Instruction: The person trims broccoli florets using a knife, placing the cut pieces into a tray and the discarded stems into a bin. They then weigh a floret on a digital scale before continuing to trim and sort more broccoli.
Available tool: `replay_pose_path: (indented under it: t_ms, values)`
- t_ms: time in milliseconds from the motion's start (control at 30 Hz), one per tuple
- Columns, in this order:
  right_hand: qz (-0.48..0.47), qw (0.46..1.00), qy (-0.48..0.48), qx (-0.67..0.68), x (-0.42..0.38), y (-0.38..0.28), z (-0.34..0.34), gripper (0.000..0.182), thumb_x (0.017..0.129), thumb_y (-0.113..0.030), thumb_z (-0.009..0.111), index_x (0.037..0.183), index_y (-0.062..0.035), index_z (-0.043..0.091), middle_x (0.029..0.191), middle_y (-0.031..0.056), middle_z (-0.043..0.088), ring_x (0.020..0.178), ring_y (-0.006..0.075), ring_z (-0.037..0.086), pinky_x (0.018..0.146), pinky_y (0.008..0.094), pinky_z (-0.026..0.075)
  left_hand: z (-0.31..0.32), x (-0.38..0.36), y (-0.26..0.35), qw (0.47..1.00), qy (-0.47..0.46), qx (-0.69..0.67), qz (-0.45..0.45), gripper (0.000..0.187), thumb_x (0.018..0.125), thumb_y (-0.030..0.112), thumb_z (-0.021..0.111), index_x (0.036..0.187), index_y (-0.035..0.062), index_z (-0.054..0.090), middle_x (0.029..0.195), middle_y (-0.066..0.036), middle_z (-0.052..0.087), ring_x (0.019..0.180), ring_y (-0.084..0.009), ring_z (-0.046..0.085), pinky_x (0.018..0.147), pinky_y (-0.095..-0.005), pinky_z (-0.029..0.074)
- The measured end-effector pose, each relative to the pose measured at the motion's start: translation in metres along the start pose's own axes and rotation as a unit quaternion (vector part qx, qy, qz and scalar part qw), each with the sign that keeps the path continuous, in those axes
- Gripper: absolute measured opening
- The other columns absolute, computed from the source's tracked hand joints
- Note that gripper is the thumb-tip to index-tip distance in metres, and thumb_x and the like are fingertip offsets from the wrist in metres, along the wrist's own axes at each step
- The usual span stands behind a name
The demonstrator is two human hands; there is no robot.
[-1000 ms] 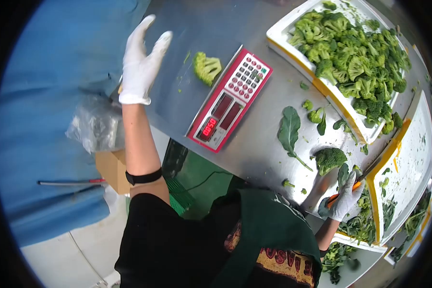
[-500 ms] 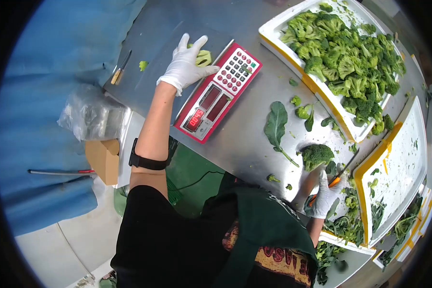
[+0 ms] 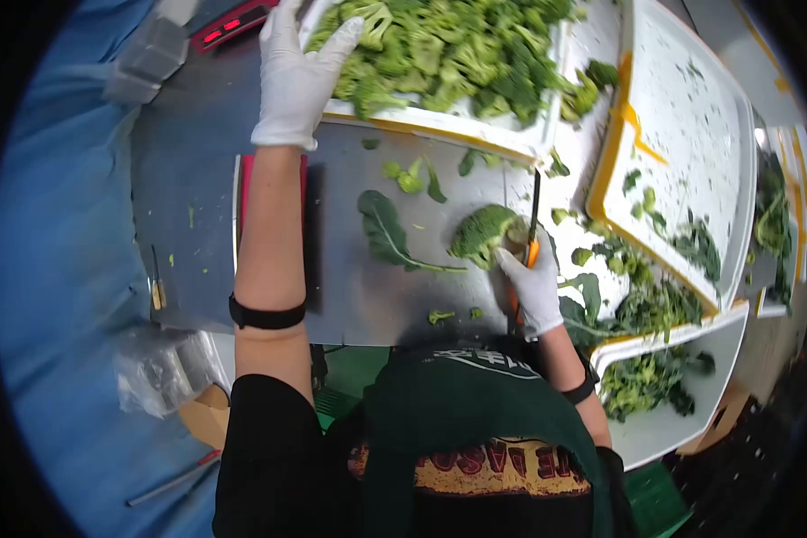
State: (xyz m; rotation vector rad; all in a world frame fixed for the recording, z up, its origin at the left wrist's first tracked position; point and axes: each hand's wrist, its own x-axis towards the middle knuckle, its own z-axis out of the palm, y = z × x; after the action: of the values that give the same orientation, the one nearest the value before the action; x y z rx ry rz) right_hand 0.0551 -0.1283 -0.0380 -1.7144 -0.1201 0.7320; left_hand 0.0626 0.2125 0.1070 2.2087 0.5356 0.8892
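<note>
At the top, my gloved left hand (image 3: 296,76) reaches over the near left edge of a white tray (image 3: 547,130) heaped with broccoli florets (image 3: 448,54). Its thumb and fingers are spread beside the florets; some fingertips lie near the frame's upper edge. Below, my gloved right hand (image 3: 538,291) is closed around the orange handle of a knife (image 3: 535,202), blade pointing away from me. The right thumb and fingertips are close against the stem side of a broccoli head (image 3: 481,235) lying on the metal table. A long leaf (image 3: 386,231) lies left of that head.
My left forearm covers most of a red scale (image 3: 247,193). Another red scale (image 3: 242,22) shows lit digits at the back left. A white tray with scraps (image 3: 681,134) leans at the right, above a bin of trimmings (image 3: 659,381). A second knife (image 3: 157,282) lies far left.
My left hand has moved from the scale, where it was at a pale green broccoli piece, to the floret tray. The view has turned. My right hand still holds the knife, now nearer the broccoli head.
</note>
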Motion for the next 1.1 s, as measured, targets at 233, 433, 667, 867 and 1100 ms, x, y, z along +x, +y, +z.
replay_pose_path:
  t_ms: [233, 433, 667, 867, 1100]
  values:
    - [0.054, 0.991, 0.03, 0.116, -0.001, 0.025, 0.003, 0.053, 0.08, -0.002, 0.074, 0.128, -0.0011, 0.051, 0.108, 0.0045, 0.063, 0.098, 0.0122, 0.058, 0.086, 0.0254, 0.048, 0.055, -0.123, 0.029, 0.892, -0.446, -0.063, 0.046, 0.085, 0.075, 0.024, 0.079, 0.146, 0.0077, 0.036, 0.147, -0.015, 0.037, 0.138, -0.0293, 0.033, 0.112, -0.0391, 0.03]
    - [0.098, 0.966, -0.003, 0.24, -0.005, 0.007, 0.005, 0.045, 0.086, 0.003, 0.065, 0.128, -0.002, 0.049, 0.097, 0.0021, 0.062, 0.073, 0.0074, 0.054, 0.063, 0.0213, 0.048, 0.093, -0.188, -0.004, 0.82, -0.479, -0.286, -0.129, 0.081, 0.077, -0.004, 0.068, 0.148, 0.0063, 0.031, 0.149, -0.01, 0.036, 0.134, -0.0214, 0.04, 0.112, -0.0341, 0.032]
    - [0.087, 0.968, -0.03, 0.232, -0.032, -0.038, -0.005, 0.049, 0.087, -0.002, 0.07, 0.132, -0.0044, 0.051, 0.095, -0.0001, 0.061, 0.073, 0.0045, 0.052, 0.063, 0.0202, 0.046, 0.07, -0.175, 0.034, 0.736, -0.376, -0.476, -0.3, 0.078, 0.077, -0.009, 0.063, 0.147, 0.0056, 0.031, 0.147, -0.007, 0.038, 0.131, -0.0182, 0.042, 0.11, -0.0333, 0.036]
    - [0.013, 0.966, -0.013, 0.258, -0.052, -0.051, -0.004, 0.053, 0.084, 0.0, 0.071, 0.133, -0.0048, 0.051, 0.101, -0.0021, 0.06, 0.081, 0.0033, 0.051, 0.072, 0.0187, 0.046, 0.068, -0.181, 0.04, 0.706, -0.322, -0.55, -0.308, 0.081, 0.077, -0.008, 0.063, 0.148, 0.0075, 0.027, 0.144, -0.008, 0.038, 0.131, -0.0216, 0.043, 0.11, -0.0364, 0.038]
    - [-0.037, 0.969, 0.051, 0.24, -0.059, -0.057, -0.013, 0.04, 0.089, -0.004, 0.067, 0.127, -0.0034, 0.056, 0.105, -0.0013, 0.061, 0.089, 0.0045, 0.054, 0.081, 0.0205, 0.047, 0.07, -0.186, 0.066, 0.697, -0.292, -0.549, -0.358, 0.068, 0.091, 0.004, 0.057, 0.15, 0.0141, 0.024, 0.138, -0.013, 0.044, 0.126, -0.0281, 0.049, 0.107, -0.0432, 0.042]
